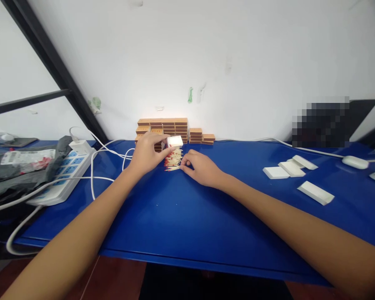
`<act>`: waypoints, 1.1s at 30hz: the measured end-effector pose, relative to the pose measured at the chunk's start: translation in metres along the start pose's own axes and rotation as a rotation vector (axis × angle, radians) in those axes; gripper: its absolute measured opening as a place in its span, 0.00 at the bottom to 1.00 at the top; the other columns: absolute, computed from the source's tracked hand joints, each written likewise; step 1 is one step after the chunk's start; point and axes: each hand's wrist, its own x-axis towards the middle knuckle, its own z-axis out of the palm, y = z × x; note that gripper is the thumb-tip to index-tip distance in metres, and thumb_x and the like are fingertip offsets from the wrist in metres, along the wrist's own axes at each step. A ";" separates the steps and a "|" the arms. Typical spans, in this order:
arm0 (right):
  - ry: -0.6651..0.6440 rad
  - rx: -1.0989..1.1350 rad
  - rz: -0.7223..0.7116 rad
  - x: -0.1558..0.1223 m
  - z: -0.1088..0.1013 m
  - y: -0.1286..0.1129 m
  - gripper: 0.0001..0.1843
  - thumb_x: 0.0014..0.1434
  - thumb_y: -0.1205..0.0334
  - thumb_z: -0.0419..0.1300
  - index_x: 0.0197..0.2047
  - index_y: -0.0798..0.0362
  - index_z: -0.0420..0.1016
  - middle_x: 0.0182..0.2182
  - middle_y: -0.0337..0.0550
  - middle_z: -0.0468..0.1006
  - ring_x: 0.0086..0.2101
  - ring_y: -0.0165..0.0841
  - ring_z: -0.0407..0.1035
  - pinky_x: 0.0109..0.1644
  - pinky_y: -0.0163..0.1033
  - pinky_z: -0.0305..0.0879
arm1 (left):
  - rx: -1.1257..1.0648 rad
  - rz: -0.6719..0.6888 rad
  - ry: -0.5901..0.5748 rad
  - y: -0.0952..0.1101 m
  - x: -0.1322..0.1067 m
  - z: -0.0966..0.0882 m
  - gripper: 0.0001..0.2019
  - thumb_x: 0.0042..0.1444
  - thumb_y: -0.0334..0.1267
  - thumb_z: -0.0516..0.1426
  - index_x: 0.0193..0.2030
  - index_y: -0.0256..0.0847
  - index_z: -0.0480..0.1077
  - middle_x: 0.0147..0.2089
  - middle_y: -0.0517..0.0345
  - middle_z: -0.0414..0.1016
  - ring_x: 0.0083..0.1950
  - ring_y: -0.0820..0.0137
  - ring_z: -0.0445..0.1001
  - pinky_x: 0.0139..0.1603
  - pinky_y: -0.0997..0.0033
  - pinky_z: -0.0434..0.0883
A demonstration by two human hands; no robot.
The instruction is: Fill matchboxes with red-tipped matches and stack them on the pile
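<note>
Your left forearm [81, 233] and right forearm [278, 212] are bare and slender, narrowing smoothly toward your left hand [146, 154] and right hand [203, 167], which are bare too.

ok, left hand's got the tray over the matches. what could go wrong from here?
1. The left hand holds the small white tray by its edge; a slip could drop it onto the loose matches.
2. The right hand is at the pile's edge, so a careless nudge might scatter matches.
3. The stacked boxes stand close behind the left hand; a bump might topple some.
</note>
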 end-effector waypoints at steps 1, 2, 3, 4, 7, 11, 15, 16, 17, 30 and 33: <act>-0.009 -0.009 -0.002 -0.001 -0.001 0.000 0.04 0.70 0.67 0.61 0.40 0.53 0.77 0.42 0.46 0.74 0.39 0.35 0.71 0.47 0.41 0.64 | 0.001 0.004 -0.002 0.000 0.000 0.000 0.16 0.63 0.50 0.68 0.52 0.43 0.81 0.43 0.53 0.86 0.45 0.57 0.80 0.55 0.52 0.74; -0.017 -0.021 -0.003 -0.002 -0.002 0.001 0.05 0.70 0.66 0.60 0.41 0.53 0.76 0.42 0.47 0.74 0.39 0.36 0.71 0.47 0.41 0.64 | 0.004 0.006 -0.008 0.001 0.000 0.000 0.16 0.63 0.51 0.68 0.51 0.44 0.81 0.42 0.53 0.85 0.44 0.58 0.80 0.55 0.52 0.74; -0.028 -0.034 -0.003 -0.004 -0.004 0.002 0.05 0.71 0.65 0.60 0.41 0.53 0.75 0.43 0.47 0.74 0.39 0.36 0.71 0.47 0.41 0.64 | 0.009 0.005 -0.017 0.001 0.001 0.000 0.16 0.63 0.51 0.68 0.50 0.44 0.82 0.42 0.53 0.85 0.44 0.58 0.80 0.54 0.52 0.74; -0.041 -0.045 -0.003 -0.007 -0.007 0.003 0.05 0.72 0.65 0.59 0.41 0.53 0.75 0.43 0.48 0.74 0.39 0.36 0.70 0.47 0.42 0.65 | 0.014 0.002 -0.031 0.000 0.001 0.000 0.16 0.63 0.52 0.68 0.49 0.44 0.82 0.42 0.53 0.85 0.44 0.58 0.80 0.54 0.52 0.73; -0.083 -0.049 -0.007 -0.014 -0.015 0.006 0.07 0.74 0.63 0.56 0.43 0.53 0.74 0.44 0.49 0.73 0.39 0.37 0.70 0.47 0.43 0.65 | 0.025 0.004 -0.068 -0.001 0.001 0.001 0.15 0.63 0.53 0.67 0.47 0.44 0.82 0.42 0.52 0.85 0.42 0.58 0.79 0.51 0.53 0.73; -0.064 0.029 -0.051 -0.018 -0.019 0.006 0.07 0.74 0.64 0.55 0.43 0.52 0.72 0.45 0.47 0.73 0.39 0.36 0.70 0.47 0.42 0.65 | 0.023 0.020 -0.066 -0.003 0.001 0.003 0.15 0.63 0.53 0.67 0.46 0.45 0.82 0.39 0.53 0.84 0.40 0.59 0.78 0.48 0.55 0.72; -0.066 0.086 -0.126 -0.012 -0.010 -0.002 0.05 0.73 0.64 0.58 0.43 0.52 0.73 0.45 0.46 0.73 0.39 0.35 0.69 0.47 0.40 0.64 | 0.007 0.015 -0.069 -0.003 0.001 0.003 0.17 0.64 0.55 0.66 0.48 0.44 0.82 0.40 0.53 0.85 0.41 0.58 0.79 0.50 0.54 0.72; -0.074 0.084 -0.139 -0.011 -0.008 -0.004 0.05 0.73 0.64 0.58 0.43 0.52 0.74 0.46 0.46 0.73 0.40 0.35 0.69 0.47 0.40 0.64 | 0.006 0.016 -0.073 -0.003 0.002 0.003 0.16 0.64 0.54 0.66 0.48 0.44 0.82 0.40 0.53 0.85 0.41 0.59 0.79 0.50 0.54 0.71; -0.080 0.080 -0.144 -0.010 -0.006 -0.005 0.05 0.73 0.65 0.58 0.43 0.52 0.74 0.46 0.46 0.74 0.40 0.35 0.69 0.48 0.40 0.64 | 0.007 0.017 -0.077 -0.003 0.002 0.002 0.16 0.64 0.54 0.65 0.48 0.44 0.82 0.40 0.53 0.85 0.40 0.59 0.78 0.50 0.55 0.71; -0.061 0.062 -0.105 -0.008 -0.004 -0.008 0.02 0.71 0.64 0.61 0.47 0.52 0.74 0.47 0.46 0.74 0.39 0.34 0.69 0.45 0.40 0.63 | 0.008 0.007 -0.071 0.001 0.002 0.000 0.15 0.64 0.54 0.66 0.46 0.44 0.81 0.40 0.53 0.84 0.41 0.59 0.78 0.51 0.55 0.71; -0.073 0.053 -0.092 -0.008 -0.004 -0.010 0.03 0.72 0.65 0.60 0.47 0.52 0.75 0.48 0.47 0.74 0.39 0.35 0.69 0.46 0.40 0.63 | 0.018 0.010 -0.080 0.000 0.002 0.001 0.15 0.64 0.53 0.66 0.46 0.44 0.81 0.39 0.53 0.84 0.40 0.59 0.78 0.49 0.55 0.71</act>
